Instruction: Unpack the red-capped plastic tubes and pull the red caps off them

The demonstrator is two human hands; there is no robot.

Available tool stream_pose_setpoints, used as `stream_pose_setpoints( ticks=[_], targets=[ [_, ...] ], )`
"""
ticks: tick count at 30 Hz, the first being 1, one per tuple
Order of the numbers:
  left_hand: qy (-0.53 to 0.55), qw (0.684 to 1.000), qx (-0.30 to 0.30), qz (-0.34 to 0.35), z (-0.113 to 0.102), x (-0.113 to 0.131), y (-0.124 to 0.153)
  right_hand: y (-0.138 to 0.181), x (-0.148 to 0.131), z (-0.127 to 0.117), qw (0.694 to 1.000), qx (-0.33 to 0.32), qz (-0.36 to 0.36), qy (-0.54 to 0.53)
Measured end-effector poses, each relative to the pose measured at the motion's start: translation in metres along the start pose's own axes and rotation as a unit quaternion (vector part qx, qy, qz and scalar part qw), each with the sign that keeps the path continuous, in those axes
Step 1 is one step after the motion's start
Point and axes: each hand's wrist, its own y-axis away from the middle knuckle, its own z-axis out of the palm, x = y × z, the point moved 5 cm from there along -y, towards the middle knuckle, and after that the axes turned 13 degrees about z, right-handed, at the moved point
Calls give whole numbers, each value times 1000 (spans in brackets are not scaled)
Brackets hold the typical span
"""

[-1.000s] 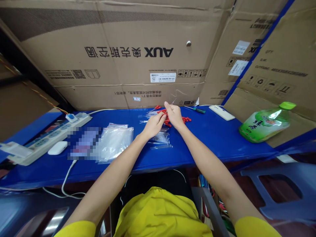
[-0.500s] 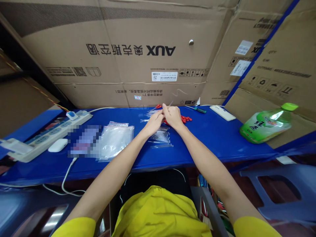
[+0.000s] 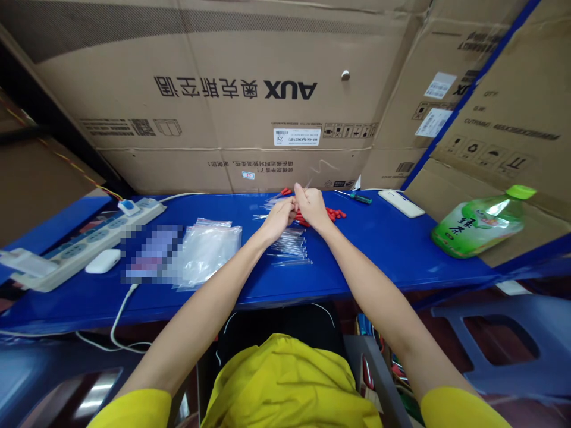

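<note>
My left hand (image 3: 279,217) and my right hand (image 3: 313,208) meet over the blue table, both closed, with their fingertips touching. A faint, thin clear tube (image 3: 308,183) pokes up past my right hand; the rest of it is hidden by the fingers. What my left fingers pinch is hidden. Just below the hands lies a row of thin clear tubes (image 3: 292,245). Red caps or handles (image 3: 335,214) are heaped beside and partly behind my right hand. More thin clear pieces with red ends (image 3: 284,192) lie behind my left hand.
Clear zip bags (image 3: 214,249) lie to the left, near a blurred-out phone (image 3: 156,252), a white earphone case (image 3: 103,261) and a power strip (image 3: 84,244). On the right are a screwdriver (image 3: 359,198), a white phone (image 3: 401,203) and a green bottle (image 3: 479,223). Cardboard (image 3: 232,131) walls the back.
The hands stay together over the same spot, with only a slight shift of the fingers. My right fingers look a little more curled in. The view has moved slightly.
</note>
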Motion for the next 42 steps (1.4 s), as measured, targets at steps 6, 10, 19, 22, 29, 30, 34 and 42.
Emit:
stream_pose_setpoints(
  ticks=[6,10,19,22,29,30,34,42],
  targets=[
    [70,996,-51,-39,8,8,5,-1,2,-5,997,-62,8,-37],
    [108,991,-43,-63,9,8,6,0,-1,-5,997,-63,9,-37],
    [144,987,-25,-64,9,4,5,-2,1,0,999,-47,-10,-26],
    [139,988,-19,-62,8,3,4,-2,1,1,999,-43,-15,-22],
    [51,998,-27,-26,6,4,2,-4,4,-1,998,-21,25,-47],
    [7,1000,-28,3,5,7,2,-4,6,-1,998,-17,38,-56],
    [-203,967,-49,143,3,20,0,-6,12,-5,994,10,70,-80],
    [-280,938,-40,200,4,26,-3,-9,20,0,984,27,122,-129]
  ],
)
